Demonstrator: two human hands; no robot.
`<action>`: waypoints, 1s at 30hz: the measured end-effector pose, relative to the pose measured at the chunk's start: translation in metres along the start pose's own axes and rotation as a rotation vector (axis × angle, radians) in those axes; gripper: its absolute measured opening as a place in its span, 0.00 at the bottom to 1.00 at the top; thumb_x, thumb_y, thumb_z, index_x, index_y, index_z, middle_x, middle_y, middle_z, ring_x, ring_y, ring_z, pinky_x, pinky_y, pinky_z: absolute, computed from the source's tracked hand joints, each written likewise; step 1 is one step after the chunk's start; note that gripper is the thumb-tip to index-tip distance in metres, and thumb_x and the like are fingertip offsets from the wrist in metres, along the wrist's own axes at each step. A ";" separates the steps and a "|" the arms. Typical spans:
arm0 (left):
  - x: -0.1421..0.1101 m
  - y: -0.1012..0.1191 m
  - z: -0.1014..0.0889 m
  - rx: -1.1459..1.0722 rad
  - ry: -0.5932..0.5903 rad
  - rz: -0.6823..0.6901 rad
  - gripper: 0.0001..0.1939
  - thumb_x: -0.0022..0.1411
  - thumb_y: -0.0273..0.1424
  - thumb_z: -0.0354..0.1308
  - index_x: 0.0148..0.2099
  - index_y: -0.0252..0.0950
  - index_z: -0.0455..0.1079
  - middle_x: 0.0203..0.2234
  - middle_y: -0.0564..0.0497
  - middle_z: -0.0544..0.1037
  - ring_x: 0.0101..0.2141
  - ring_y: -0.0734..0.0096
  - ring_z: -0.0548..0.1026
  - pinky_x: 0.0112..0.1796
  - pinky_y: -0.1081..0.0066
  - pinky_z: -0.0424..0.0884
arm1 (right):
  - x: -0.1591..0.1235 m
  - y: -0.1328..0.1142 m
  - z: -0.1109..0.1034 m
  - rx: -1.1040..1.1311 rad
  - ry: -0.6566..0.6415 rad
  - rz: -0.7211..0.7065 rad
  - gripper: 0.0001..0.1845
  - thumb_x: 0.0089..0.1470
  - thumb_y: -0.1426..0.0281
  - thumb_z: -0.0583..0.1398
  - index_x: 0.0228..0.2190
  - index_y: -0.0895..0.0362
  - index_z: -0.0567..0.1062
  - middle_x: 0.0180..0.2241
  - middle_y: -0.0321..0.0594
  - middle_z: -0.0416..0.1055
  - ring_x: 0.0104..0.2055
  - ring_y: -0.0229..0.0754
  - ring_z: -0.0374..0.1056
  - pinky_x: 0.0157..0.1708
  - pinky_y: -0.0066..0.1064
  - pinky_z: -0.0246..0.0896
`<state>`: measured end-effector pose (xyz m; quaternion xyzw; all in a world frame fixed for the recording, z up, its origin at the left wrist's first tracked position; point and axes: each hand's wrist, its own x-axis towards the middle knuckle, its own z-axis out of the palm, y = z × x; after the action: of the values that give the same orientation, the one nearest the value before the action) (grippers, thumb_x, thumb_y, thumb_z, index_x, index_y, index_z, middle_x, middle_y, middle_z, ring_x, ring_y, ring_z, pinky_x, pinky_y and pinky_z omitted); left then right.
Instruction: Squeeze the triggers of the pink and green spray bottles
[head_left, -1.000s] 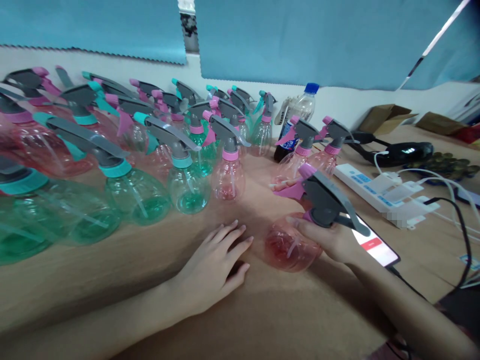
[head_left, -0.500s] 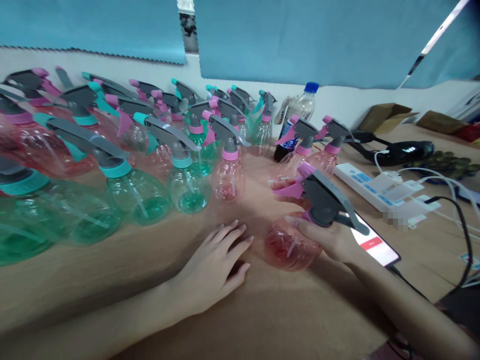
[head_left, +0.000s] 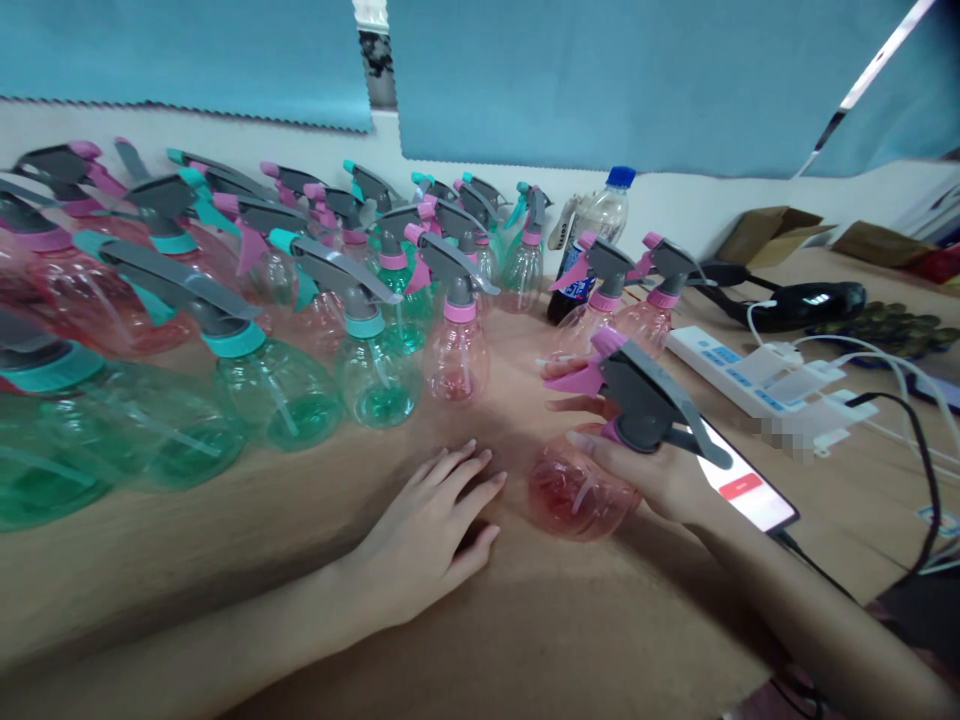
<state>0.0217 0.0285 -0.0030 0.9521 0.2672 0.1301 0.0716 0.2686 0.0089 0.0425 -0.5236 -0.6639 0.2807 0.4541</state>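
Observation:
A see-through pink spray bottle (head_left: pixel 574 495) with a grey-and-pink trigger head stands on the wooden table (head_left: pixel 480 650). My right hand (head_left: pixel 664 478) grips it around the neck and shoulder. The thumb lies over the front, and the other fingers, partly hidden, stretch out behind the trigger. My left hand (head_left: pixel 431 535) rests palm down on the table to the left of this bottle, fingers spread and holding nothing. Just beyond the left hand are a small pink spray bottle (head_left: pixel 456 365) and a green spray bottle (head_left: pixel 377 380).
Several more green and pink spray bottles crowd the left and back. Two pink spray bottles stand behind my right hand, near a blue-capped drink bottle (head_left: pixel 606 215). To the right are a white power strip (head_left: pixel 724 372), a lit phone (head_left: pixel 757 490), cables and black goggles (head_left: pixel 814 302).

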 end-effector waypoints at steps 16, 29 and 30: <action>0.001 0.000 0.001 0.000 0.002 0.004 0.21 0.68 0.33 0.51 0.60 0.32 0.64 0.60 0.41 0.66 0.61 0.54 0.59 0.58 0.50 0.58 | 0.003 -0.006 0.002 0.061 0.003 0.018 0.12 0.52 0.64 0.62 0.40 0.49 0.76 0.39 0.40 0.78 0.45 0.50 0.74 0.48 0.47 0.69; 0.003 0.004 -0.001 0.021 -0.037 -0.016 0.22 0.67 0.32 0.54 0.60 0.30 0.66 0.60 0.38 0.65 0.61 0.49 0.61 0.58 0.49 0.58 | -0.001 -0.010 -0.004 0.024 -0.031 0.067 0.07 0.49 0.64 0.60 0.31 0.50 0.77 0.38 0.39 0.78 0.46 0.52 0.73 0.47 0.48 0.67; 0.003 0.004 -0.001 0.019 -0.038 -0.018 0.22 0.67 0.32 0.54 0.60 0.30 0.66 0.60 0.38 0.65 0.61 0.49 0.61 0.58 0.49 0.58 | -0.001 -0.011 -0.004 0.024 -0.031 0.082 0.07 0.49 0.64 0.59 0.31 0.50 0.77 0.38 0.39 0.78 0.45 0.52 0.73 0.45 0.47 0.68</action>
<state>0.0253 0.0269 -0.0005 0.9527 0.2754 0.1087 0.0688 0.2672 0.0047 0.0536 -0.5405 -0.6455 0.3149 0.4382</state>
